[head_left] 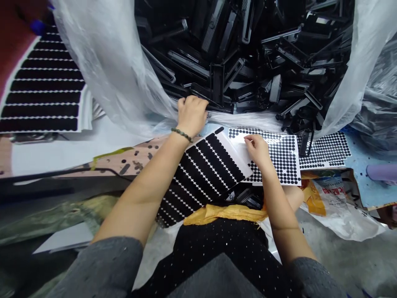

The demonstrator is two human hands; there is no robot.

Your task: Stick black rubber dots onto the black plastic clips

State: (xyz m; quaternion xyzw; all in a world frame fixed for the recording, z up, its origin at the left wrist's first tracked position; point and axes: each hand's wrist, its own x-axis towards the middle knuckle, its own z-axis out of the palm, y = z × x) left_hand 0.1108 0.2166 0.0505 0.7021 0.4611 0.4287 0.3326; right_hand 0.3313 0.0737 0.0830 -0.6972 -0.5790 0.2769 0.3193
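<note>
My left hand (192, 116) lies curled over the edge of a heap of black plastic parts (235, 70), gripping one of the long pieces. The heap fills a clear plastic bag (108, 62). My right hand (257, 150) pinches the white margin of a sheet of black rubber strips (204, 174), which rests across my lap. A white-backed sheet of round black dots (281, 159) lies partly under that hand. A beaded bracelet (182, 134) circles my left wrist.
Another sheet of black dots (325, 151) lies to the right, with a black plastic part (306, 142) standing on its edge. A large sheet of black strips (43, 82) lies at the left. A yellow cloth (223, 213) sits on my lap, and a printed plastic bag (335, 198) lies on the right.
</note>
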